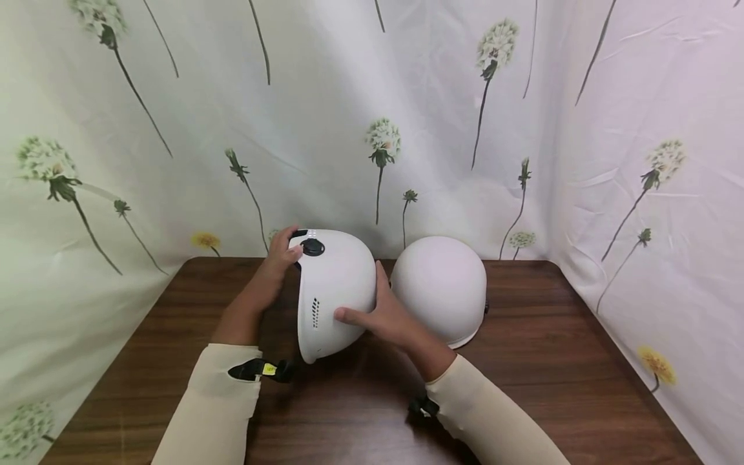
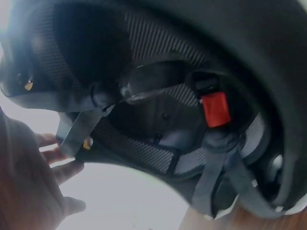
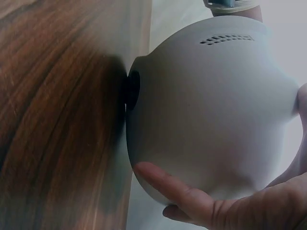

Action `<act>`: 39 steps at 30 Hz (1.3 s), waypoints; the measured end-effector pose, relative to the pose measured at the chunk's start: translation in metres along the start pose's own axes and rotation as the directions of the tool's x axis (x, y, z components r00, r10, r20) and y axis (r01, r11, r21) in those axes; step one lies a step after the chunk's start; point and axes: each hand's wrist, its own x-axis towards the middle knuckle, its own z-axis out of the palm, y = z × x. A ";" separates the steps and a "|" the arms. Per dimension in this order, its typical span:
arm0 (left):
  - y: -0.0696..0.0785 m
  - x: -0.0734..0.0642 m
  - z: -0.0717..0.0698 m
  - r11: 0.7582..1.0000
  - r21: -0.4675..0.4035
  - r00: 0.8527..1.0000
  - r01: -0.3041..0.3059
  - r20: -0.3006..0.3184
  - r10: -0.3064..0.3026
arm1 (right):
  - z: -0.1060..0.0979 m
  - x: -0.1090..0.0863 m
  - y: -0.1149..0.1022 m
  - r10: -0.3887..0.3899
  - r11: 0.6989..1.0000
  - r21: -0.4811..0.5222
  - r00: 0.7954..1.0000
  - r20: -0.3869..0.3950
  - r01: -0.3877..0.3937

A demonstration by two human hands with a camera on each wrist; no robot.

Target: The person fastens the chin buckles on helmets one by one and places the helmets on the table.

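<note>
A white helmet [image 1: 343, 278] is tipped on its side over the table, its opening toward the left. My left hand [image 1: 281, 252] grips its upper left rim, with the thumb beside a round black vent [image 1: 313, 247]. Against the rounded crown, my right hand [image 1: 389, 316] holds the shell between spread thumb and fingers. Inside the helmet, the left wrist view shows dark padding [image 2: 158, 43], grey straps [image 2: 81, 132] and a red buckle [image 2: 216, 109]. A row of small slots [image 3: 225, 40] marks the white shell in the right wrist view.
Just right of the held helmet, a second white helmet [image 1: 438, 284] stands crown up on the brown wooden table [image 1: 523, 374]. Behind the table hangs a white curtain [image 1: 325, 129] printed with dandelions.
</note>
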 end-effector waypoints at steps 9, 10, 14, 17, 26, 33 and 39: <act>0.002 -0.012 -0.023 1.000 0.001 0.992 -0.025 0.121 0.025 | 0.011 0.001 0.001 -0.136 0.991 -0.027 0.990 -0.049 0.134; 0.002 -0.014 -0.025 0.999 0.001 0.991 -0.033 0.130 0.033 | 0.012 0.001 0.002 -0.143 0.989 -0.032 0.988 -0.051 0.142; 0.003 -0.022 -0.032 0.997 0.020 0.985 -0.071 0.161 0.067 | 0.014 0.001 0.003 -0.138 0.990 -0.049 0.989 -0.047 0.135; 0.003 -0.027 -0.037 0.993 0.067 0.981 -0.094 0.176 0.081 | 0.015 -0.001 0.003 -0.094 0.994 -0.055 0.995 -0.036 0.092; -0.002 -0.041 -0.058 0.984 0.128 0.971 -0.122 0.222 0.091 | 0.019 -0.009 0.002 -0.017 0.998 -0.063 1.000 0.001 0.017; -0.006 -0.052 -0.075 0.964 0.180 0.963 -0.194 0.221 0.153 | 0.021 -0.010 -0.004 -0.100 0.991 -0.083 0.995 0.010 0.101; -0.014 -0.065 -0.079 0.934 0.286 0.969 -0.213 0.182 0.165 | 0.016 -0.011 -0.009 -0.118 0.980 -0.164 0.993 -0.024 0.113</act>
